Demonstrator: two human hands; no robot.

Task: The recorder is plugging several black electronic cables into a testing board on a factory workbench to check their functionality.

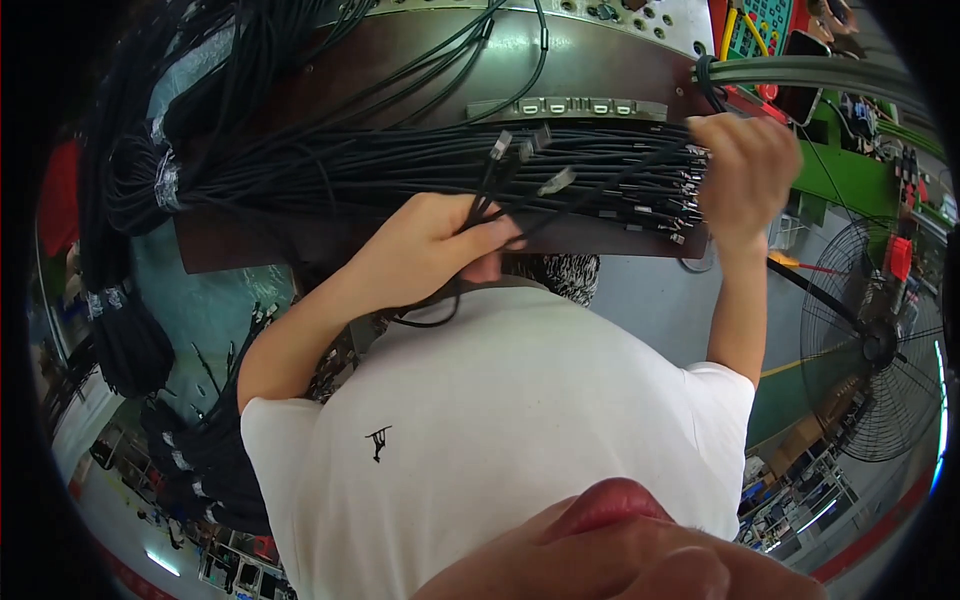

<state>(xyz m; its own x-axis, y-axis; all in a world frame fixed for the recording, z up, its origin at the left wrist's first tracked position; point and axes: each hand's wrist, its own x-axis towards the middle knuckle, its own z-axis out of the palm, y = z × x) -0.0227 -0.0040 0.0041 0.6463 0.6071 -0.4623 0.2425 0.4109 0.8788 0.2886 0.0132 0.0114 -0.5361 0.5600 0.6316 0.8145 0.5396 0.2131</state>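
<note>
My left hand (430,245) is closed around several thin black cables, and their metal plugs (501,146) stick up above the fingers. A loop of black cable (440,322) hangs below that hand. On the brown tabletop, a long bundle of black cables (400,165) lies sideways beyond my left hand, its plug ends (685,185) gathered at the right. My right hand (748,175) is over that right end, fingers curled and slightly blurred. A single black cable (610,185) slants up from my left hand to the right fingertips, which pinch it.
A metal strip with slots (570,109) lies on the brown tabletop (400,40) behind the bundle. Clear wrap (168,185) ties the bundle's left end. More cable bundles (130,340) hang at left. A grey hose (810,70) and a floor fan (875,345) are at right.
</note>
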